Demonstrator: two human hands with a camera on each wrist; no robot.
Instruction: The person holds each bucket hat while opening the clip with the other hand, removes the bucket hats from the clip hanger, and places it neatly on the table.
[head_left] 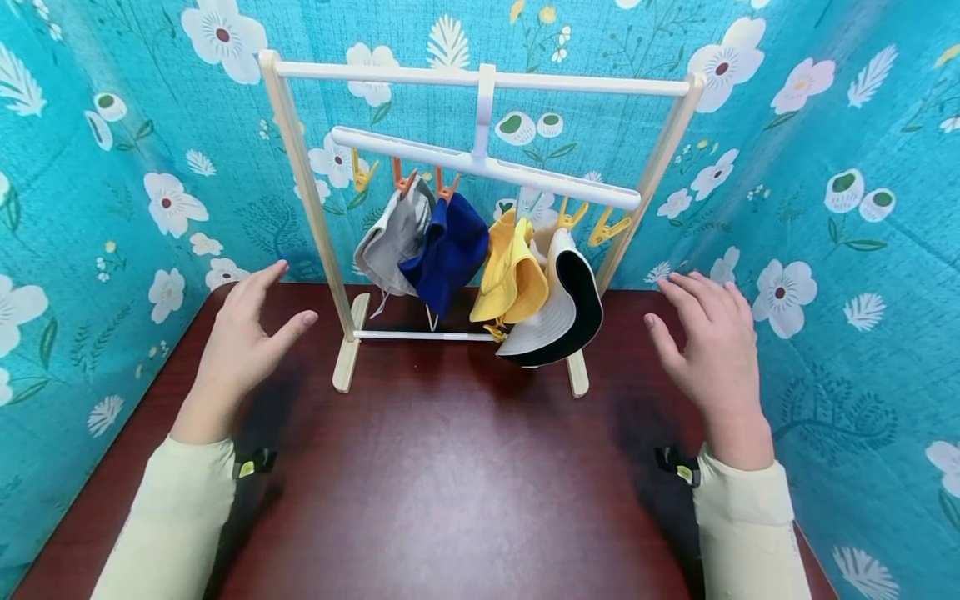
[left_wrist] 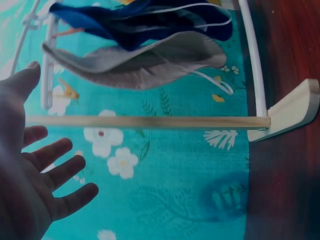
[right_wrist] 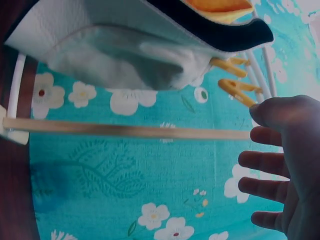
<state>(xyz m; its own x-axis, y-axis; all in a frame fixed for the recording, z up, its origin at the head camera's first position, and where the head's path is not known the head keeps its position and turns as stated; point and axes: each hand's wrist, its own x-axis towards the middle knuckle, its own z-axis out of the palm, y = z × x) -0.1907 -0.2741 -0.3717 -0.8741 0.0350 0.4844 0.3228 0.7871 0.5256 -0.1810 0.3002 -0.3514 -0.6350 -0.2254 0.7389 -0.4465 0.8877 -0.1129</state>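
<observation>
As hands [head_left: 243, 346] [head_left: 711, 354] flank rack [head_left: 577, 83], both seem clear

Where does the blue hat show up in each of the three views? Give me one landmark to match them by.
Head: blue hat near centre, between the gray hat and yellow hat.
Left wrist: blue hat along the top, above the gray hat.
Right wrist: not in it.
Shared landmark: turquoise floral cloth.

Hats [head_left: 453, 250] under hanger [head_left: 420, 152] — rack [head_left: 305, 183] on table [head_left: 450, 483].
</observation>
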